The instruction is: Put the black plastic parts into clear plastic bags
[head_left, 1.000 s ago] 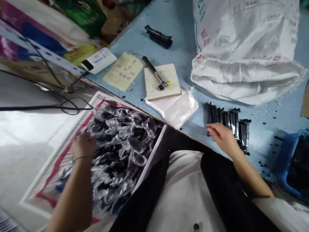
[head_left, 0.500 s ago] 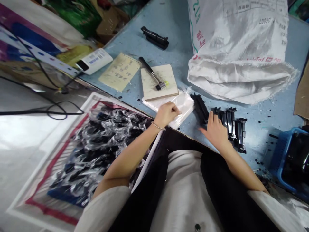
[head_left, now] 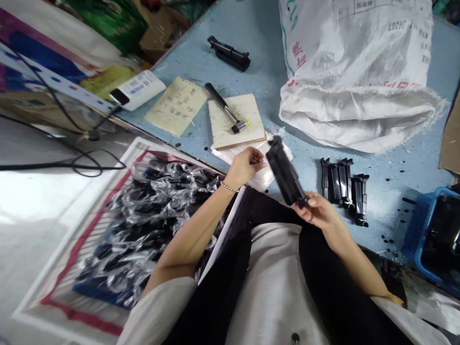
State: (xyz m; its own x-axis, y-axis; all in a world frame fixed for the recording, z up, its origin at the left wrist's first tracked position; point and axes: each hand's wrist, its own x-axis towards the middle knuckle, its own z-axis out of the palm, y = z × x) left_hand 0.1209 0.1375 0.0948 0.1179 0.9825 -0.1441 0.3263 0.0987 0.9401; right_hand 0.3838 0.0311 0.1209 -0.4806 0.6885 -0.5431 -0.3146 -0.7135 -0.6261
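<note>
My right hand (head_left: 318,211) grips the lower end of a long black plastic part (head_left: 285,172), which it holds tilted above the table's front edge. My left hand (head_left: 246,167) has its fingers pinched at a thin clear plastic bag (head_left: 261,179) from the stack; the fingertips are partly hidden. The bags lie partly under a wooden board (head_left: 235,120). On that board rests a small hammer (head_left: 226,110) with a black handle. Several similar black plastic parts (head_left: 339,179) stand in a row to the right of my right hand.
A white woven sack (head_left: 355,115) lies at the back right. One more black part (head_left: 229,53) is farther back, near a yellow note (head_left: 176,108) and a white box (head_left: 138,91). At lower left is a crate (head_left: 77,239) of bagged parts; a blue basket (head_left: 419,235) is at right.
My right hand has picked up the black plastic part from the table and drawn it toward me and left. My left hand has shifted slightly left at the bags.
</note>
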